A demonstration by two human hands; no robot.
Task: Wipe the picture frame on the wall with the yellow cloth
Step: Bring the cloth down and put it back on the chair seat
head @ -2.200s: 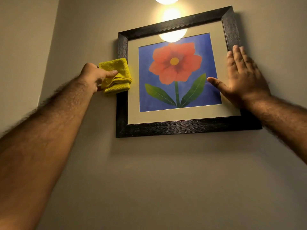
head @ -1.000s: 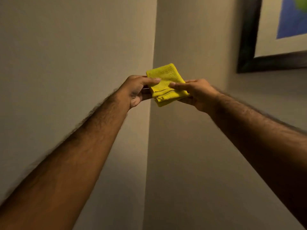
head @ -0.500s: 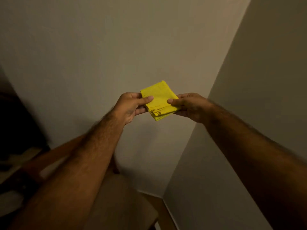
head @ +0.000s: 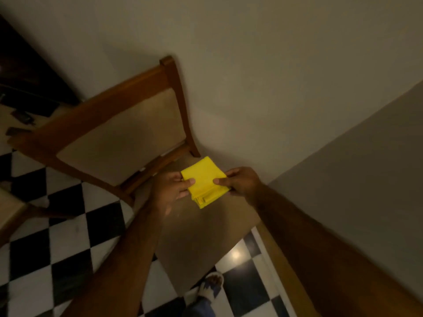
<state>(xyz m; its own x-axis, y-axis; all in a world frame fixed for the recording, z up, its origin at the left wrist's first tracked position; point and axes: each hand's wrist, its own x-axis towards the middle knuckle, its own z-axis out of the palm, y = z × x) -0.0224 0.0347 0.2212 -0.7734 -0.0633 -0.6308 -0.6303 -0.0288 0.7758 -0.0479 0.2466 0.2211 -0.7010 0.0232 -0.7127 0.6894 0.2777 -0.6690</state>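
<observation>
The folded yellow cloth (head: 204,179) is held flat between both hands, low over the seat of a wooden chair. My left hand (head: 170,187) pinches its left edge with the thumb on top. My right hand (head: 241,182) pinches its right edge the same way. The picture frame is out of view; only bare wall shows above.
A wooden chair (head: 109,124) with a beige padded back and seat (head: 196,236) stands in the wall corner right under the cloth. The floor (head: 68,232) is black and white checkered tile. My foot in a sandal (head: 211,286) stands by the seat's front. Dark furniture (head: 25,72) fills the upper left.
The view swung down from the picture frame to the chair. My right hand left the frame and joined the left on the cloth, and both lowered it toward the seat.
</observation>
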